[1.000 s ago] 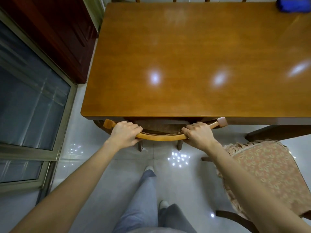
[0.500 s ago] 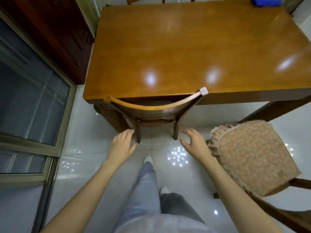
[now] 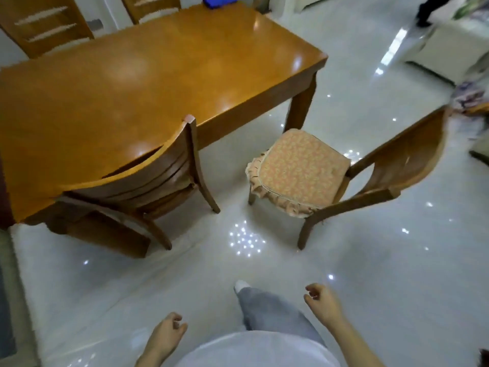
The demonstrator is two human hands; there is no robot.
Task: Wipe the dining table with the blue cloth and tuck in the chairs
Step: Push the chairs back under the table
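Note:
The glossy wooden dining table [image 3: 148, 75] fills the upper left. A wooden chair [image 3: 148, 178] is pushed in under its near edge. To the right a second chair [image 3: 312, 170] with a patterned peach cushion stands out from the table on the floor, its backrest toward the right. The blue cloth [image 3: 220, 1] lies at the table's far edge. My left hand [image 3: 166, 337] and my right hand [image 3: 321, 303] hang low by my body, fingers loosely curled, holding nothing, well back from both chairs.
Two more chair backs [image 3: 47, 22] stand at the table's far side. A white cabinet [image 3: 449, 51] sits at the upper right, with a person's dark leg [image 3: 426, 9] beyond it. White tile floor [image 3: 370, 260] spreads between me and the cushioned chair.
My hands let go of the pushed-in chair's backrest and dropped to my sides. I stepped back and turned right, bringing the cushioned chair fully into view.

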